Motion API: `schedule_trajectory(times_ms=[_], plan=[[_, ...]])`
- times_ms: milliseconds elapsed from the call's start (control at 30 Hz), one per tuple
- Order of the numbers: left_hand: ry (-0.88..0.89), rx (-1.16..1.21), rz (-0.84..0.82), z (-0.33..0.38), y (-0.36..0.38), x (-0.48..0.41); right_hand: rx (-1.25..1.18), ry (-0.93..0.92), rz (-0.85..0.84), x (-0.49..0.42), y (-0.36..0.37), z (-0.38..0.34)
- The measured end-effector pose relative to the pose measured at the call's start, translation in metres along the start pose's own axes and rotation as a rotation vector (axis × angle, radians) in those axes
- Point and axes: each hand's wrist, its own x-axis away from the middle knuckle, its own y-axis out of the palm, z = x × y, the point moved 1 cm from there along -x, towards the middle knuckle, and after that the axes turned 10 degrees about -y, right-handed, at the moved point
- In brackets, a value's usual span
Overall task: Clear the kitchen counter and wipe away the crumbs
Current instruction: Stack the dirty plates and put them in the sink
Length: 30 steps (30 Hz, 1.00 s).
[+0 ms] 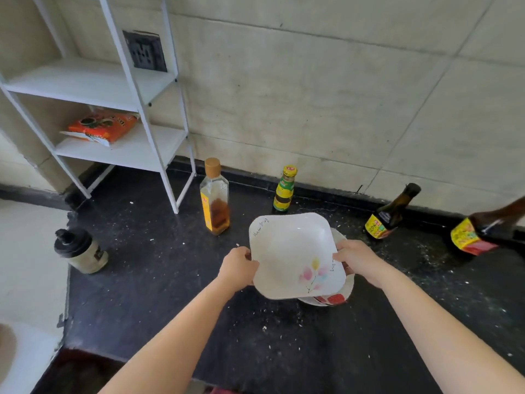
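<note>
A white square plate [289, 251] with a pastel flower print is tilted above the black counter [159, 280]. My left hand [238, 267] grips its left edge and my right hand [355, 258] grips its right edge. Under it lies a second plate [333, 298] with a red pattern, mostly hidden; my right fingers may touch it too. Pale crumbs [272, 322] are scattered over the counter, thickest at the right.
Along the wall stand an oil bottle [215, 197], a small green-labelled bottle [285, 190] and two dark sauce bottles [390, 213] [483, 228]. A black-lidded jar [81, 250] sits at the left. A white shelf rack [119, 109] holds an orange packet [103, 127].
</note>
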Motion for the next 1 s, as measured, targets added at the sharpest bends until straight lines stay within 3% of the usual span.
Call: schedule_trajectory(times_ms=[167,600,867,1000], plan=[[0.011,-0.012,-0.04,0.044,0.05,-0.013,0.068,0.06,0.145,-0.015,-0.051,0.035],[-0.043,-0.093,0.081,0.05,0.083,-0.032,0.114,0.067,0.17,-0.044,-0.056,0.06],[-0.022,-0.113,0.081,0.046,0.085,-0.033,0.316,0.088,0.171,-0.041,-0.052,0.06],[0.008,-0.104,0.13,0.039,0.078,-0.03,0.475,-0.04,0.275,-0.037,-0.046,0.05]])
